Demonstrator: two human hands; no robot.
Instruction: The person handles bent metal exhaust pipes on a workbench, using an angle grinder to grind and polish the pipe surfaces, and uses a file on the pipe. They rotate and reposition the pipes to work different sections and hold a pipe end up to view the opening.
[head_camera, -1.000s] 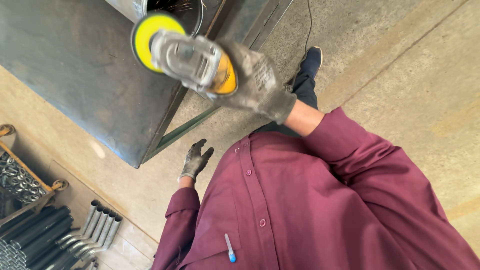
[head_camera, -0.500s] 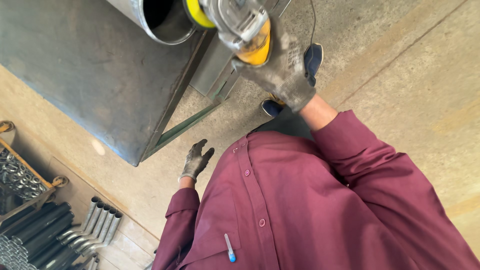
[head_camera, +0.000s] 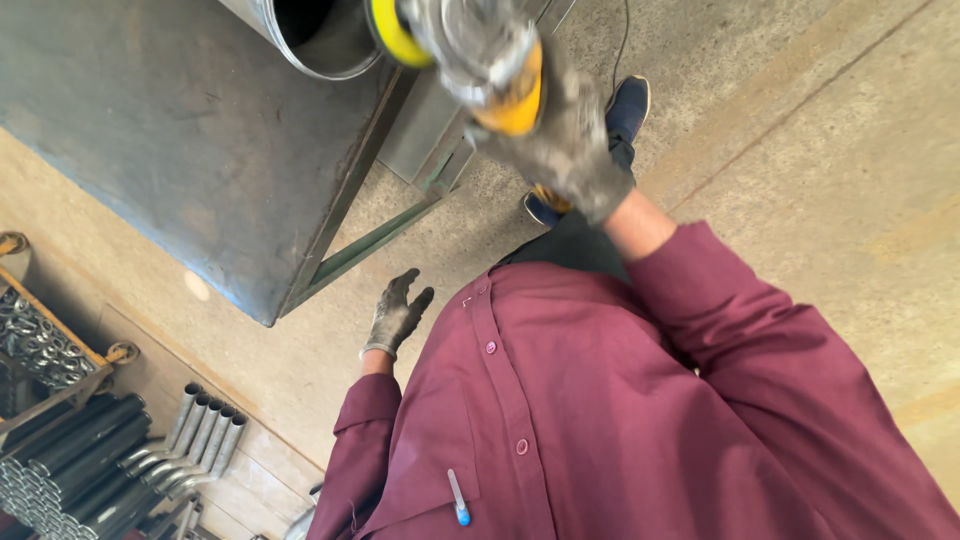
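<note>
Yellow-disc grinder (head_camera: 470, 50) gripped in gloved right hand (head_camera: 565, 150).

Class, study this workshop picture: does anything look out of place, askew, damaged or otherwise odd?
Nothing stands out as damaged or spilled. The gloved right hand grips a yellow angle grinder beside an open metal pipe on the steel table. The gloved left hand hangs free. The grinder is blurred, so its condition is unclear.

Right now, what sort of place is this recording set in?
Most likely a metalworking or welding shop. The gloved right hand holds an angle grinder beside a steel workbench, and cut metal tubes lie stacked on the concrete floor.
</note>
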